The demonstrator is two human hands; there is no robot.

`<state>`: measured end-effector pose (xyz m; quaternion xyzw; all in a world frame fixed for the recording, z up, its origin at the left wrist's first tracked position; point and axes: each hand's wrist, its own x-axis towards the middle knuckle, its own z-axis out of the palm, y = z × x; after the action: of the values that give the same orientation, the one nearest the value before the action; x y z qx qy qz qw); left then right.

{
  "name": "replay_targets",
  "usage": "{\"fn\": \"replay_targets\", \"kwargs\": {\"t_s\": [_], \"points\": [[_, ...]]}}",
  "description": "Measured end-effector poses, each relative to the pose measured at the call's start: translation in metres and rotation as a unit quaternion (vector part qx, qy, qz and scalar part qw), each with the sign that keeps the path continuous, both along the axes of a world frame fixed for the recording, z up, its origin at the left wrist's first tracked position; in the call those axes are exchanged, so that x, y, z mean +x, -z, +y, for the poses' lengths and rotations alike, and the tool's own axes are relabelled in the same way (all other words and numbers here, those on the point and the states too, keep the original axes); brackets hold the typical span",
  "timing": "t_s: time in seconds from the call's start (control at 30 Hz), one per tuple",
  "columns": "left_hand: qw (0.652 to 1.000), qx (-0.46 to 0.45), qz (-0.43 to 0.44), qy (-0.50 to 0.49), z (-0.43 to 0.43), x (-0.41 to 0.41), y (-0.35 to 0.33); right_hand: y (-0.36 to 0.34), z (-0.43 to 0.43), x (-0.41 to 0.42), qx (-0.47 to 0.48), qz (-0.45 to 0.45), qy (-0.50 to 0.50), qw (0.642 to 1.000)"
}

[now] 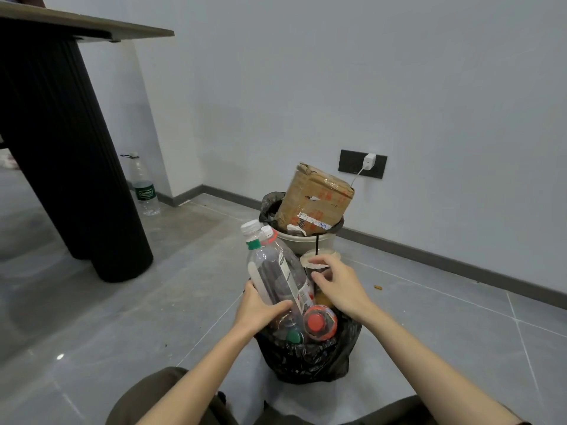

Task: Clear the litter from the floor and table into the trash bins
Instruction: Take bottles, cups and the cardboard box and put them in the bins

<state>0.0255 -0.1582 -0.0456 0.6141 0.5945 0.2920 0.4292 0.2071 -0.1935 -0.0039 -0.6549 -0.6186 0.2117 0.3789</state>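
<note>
Head view | left hand (260,312) curled round clear bottle (277,271) | right hand (342,288) curled on lidded cup (319,261) | both at black-bagged bin (306,363) rim

The bagged bin (306,366) sits nearest, with two plastic bottles (276,271) and a lidded cup (319,262) poking out of it. At 12 o'clock behind it, a second bin (306,243) holds a cardboard box (316,199). The table leg (70,164) stands at 10 o'clock, a water bottle (144,187) behind it.

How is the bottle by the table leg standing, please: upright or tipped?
Upright: the bottle stands on its base, neck uppermost.
</note>
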Motion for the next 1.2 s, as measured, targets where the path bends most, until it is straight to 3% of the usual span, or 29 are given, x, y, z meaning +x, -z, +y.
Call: {"fn": "replay_targets", "kwargs": {"t_s": [0.2,0.4,0.5,0.6,0.77,0.87,0.97,1.2], "points": [[0.998,-0.003,-0.055,-0.023,0.002,-0.022,-0.011,-0.003,0.013,-0.036,-0.055,0.009,-0.072,0.996],[0.988,-0.034,-0.146,-0.042,0.016,-0.028,-0.007,0.012,0.021,-0.049,-0.078,-0.079,-0.064,0.992],[0.993,-0.039,-0.114,-0.016,0.016,-0.02,-0.005,0.015,0.021,-0.05,-0.09,-0.116,-0.05,0.988],[0.995,-0.036,-0.096,-0.02,0.011,-0.019,-0.002,0.014,0.018,-0.047,-0.095,-0.092,-0.069,0.989],[0.997,0.013,-0.048,-0.061,0.011,-0.034,0.005,0.016,-0.003,-0.047,-0.031,-0.106,-0.063,0.992],[0.992,-0.076,-0.09,-0.041,0.009,-0.046,0.01,0.021,-0.015,-0.053,-0.044,-0.172,-0.098,0.979],[0.963,-0.209,-0.171,0.015,0.003,-0.047,0.011,0.024,-0.021,-0.058,-0.079,-0.278,-0.127,0.949],[0.943,-0.235,-0.227,0.058,0.002,-0.027,0.013,0.027,-0.025,-0.052,-0.135,-0.402,-0.102,0.9]]}}
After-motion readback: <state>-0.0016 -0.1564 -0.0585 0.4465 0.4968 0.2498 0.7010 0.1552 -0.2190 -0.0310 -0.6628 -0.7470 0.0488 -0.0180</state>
